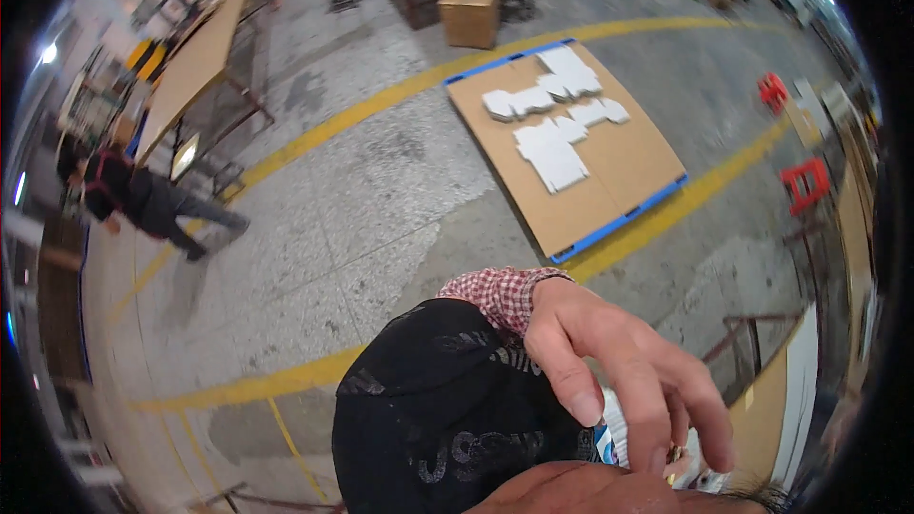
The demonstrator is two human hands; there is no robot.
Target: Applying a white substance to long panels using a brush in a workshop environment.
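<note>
Our right hand [619, 371] over a black printed garment [447, 409], workshop floor beyond.

Our fingers [657, 390] hang loosely curled and spread, closed on nothing we can see; the garment lies just left of them, beside the checked red cuff [500, 293]. Our left hand cannot be made out. Farther off, a cardboard sheet [609, 181] on a blue-edged pallet carries white flat pieces [552, 124]. Yellow floor lines [381, 105] border open concrete; a person [143, 200] walks at far left, with red stools [804, 181] on the right.

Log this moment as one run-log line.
hand: checked cuff, fingers spread, grips nothing, side unclear | beside it: black printed cloth | floor: cardboard sheet bearing white flat pieces | background: person walking
</note>
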